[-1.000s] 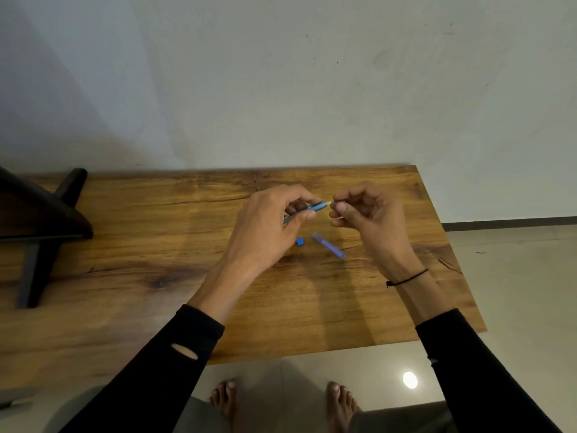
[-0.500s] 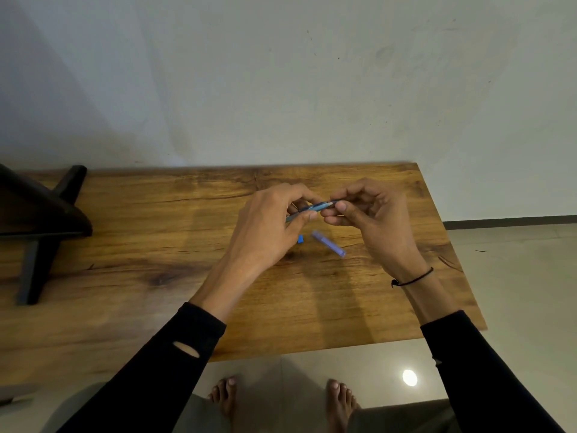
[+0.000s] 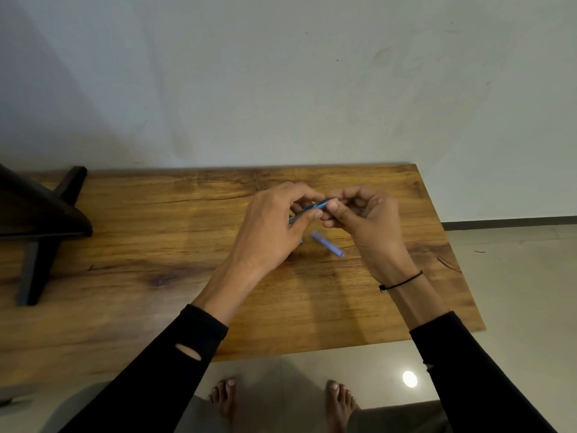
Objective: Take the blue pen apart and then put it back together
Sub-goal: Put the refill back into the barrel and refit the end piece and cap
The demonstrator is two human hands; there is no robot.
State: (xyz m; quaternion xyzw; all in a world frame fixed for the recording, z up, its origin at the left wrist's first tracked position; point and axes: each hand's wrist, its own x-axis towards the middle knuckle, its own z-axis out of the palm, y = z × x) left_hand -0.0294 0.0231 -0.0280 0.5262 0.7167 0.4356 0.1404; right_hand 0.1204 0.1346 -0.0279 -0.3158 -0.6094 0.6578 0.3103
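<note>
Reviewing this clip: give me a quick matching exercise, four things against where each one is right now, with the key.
Things:
1. pen barrel
2. pen cap
3. black cord
4. dark stand

Places:
A. far left of the wooden table
B. round the right wrist
C. pinched between left hand and right hand
D. lying on the table under the hands

Pairs: 1-C, 2-D, 3-B, 4-A

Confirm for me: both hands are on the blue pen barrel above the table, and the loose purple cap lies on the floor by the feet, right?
Not quite. The purple cap lies on the wooden table, just below the hands, not on the floor. The head view shows it. The rest holds: left hand and right hand both grip the blue pen barrel above the table.
</note>
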